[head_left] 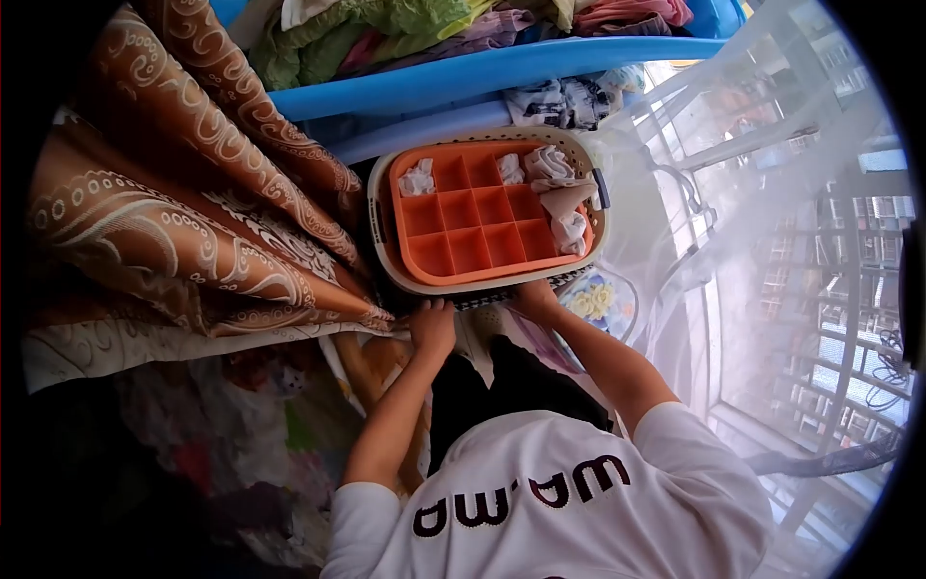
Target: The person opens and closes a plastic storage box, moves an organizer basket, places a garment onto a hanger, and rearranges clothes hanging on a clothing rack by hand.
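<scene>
An orange divided organizer (444, 214) rests in a beige plastic basket (386, 262) with a perforated rim. Crumpled pale cloths (550, 164) fill a few compartments at the right; another white cloth (418, 178) sits at the upper left. Most other compartments show bare orange bottoms. Beneath the near side of the basket, a black-and-white patterned edge (482, 300) shows. My left hand (431, 322) has its fingers curled at that dark edge, beside the curtain. My right hand (533, 299) is closed under the basket's near right side, its fingertips hidden. What either hand grips is unclear.
A large blue tub (502, 69) of clothes stands behind the basket. Brown patterned curtains (183, 212) hang at the left, and a sheer white curtain (694, 318) covers the window at the right. A flower-patterned item (596, 299) lies near my right arm.
</scene>
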Motion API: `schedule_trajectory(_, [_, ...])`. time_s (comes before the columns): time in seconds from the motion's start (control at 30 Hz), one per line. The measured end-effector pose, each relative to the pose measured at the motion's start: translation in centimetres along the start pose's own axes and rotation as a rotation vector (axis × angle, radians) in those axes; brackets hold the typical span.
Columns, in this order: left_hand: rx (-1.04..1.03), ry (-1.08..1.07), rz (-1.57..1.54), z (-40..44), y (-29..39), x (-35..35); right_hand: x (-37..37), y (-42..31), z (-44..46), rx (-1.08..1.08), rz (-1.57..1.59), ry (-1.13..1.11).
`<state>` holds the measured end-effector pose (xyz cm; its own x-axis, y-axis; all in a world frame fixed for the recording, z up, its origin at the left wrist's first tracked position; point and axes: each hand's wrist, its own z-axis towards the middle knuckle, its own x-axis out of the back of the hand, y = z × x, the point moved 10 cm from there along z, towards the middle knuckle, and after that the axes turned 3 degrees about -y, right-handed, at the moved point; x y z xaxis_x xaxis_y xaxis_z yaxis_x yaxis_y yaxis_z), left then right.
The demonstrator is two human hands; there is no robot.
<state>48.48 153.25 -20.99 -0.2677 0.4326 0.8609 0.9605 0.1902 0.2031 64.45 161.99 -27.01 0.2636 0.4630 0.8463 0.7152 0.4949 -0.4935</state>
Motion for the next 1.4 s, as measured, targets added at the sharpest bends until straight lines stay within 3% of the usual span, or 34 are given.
schedule_trajectory(0.07, [-0.194,0.105,0.034,0.5,2.9,0.1,0.1,0.1,-0.2,-0.038,0.052,-0.069])
schedule_trajectory(0.17, [-0.147,0.256,-0.132,1.0,5.4,-0.1,0.9,-0.4,-0.3,-0.084,0.122,-0.129])
schedule_trajectory(0.27, [-0.027,0.117,-0.384,3.5,4.9,-2.3,2.0,-1.2,-0.3,-0.003,0.110,-0.112])
schedule_trajectory(0.33, [-0.102,0.121,-0.626,5.1,3.2,-4.9,3.7,-2.0,-1.0,0.087,0.078,-0.107])
schedule_trajectory(0.4, [-0.127,0.127,-0.635,5.0,2.9,-3.4,6.1,-0.7,-1.7,-0.037,-0.044,-0.090])
schedule_trajectory(0.47, [-0.093,0.025,-0.633,5.4,2.6,-4.6,6.7,0.6,-2.1,-0.022,0.035,-0.025])
schedule_trajectory(0.6, [-0.067,0.013,-0.659,4.8,2.3,-4.6,4.8,1.4,-1.8,0.034,0.058,-0.003])
schedule_trajectory(0.7, [-0.070,0.091,-0.507,4.0,2.3,-3.7,6.2,0.0,-2.2,-0.009,0.099,0.120])
schedule_trajectory(0.87, [-0.086,0.311,-0.451,3.0,2.3,-2.7,8.0,-1.3,-2.5,0.019,0.112,0.125])
schedule_trajectory(1.17, [-0.051,0.342,-0.442,3.3,2.3,-2.6,4.7,-1.4,-1.7,-0.079,0.079,-0.021])
schedule_trajectory(1.2, [-0.060,0.341,-0.442,3.2,2.5,-2.8,2.8,-2.1,-1.8,-0.174,0.048,-0.183])
schedule_trajectory(1.27, [0.023,0.265,-0.365,3.5,2.5,-4.0,-0.8,-2.6,-1.5,0.007,-0.204,-0.081])
schedule_trajectory(1.4, [0.065,0.230,-0.487,3.2,2.2,-4.0,2.2,-3.5,-1.1,0.019,-0.015,0.085])
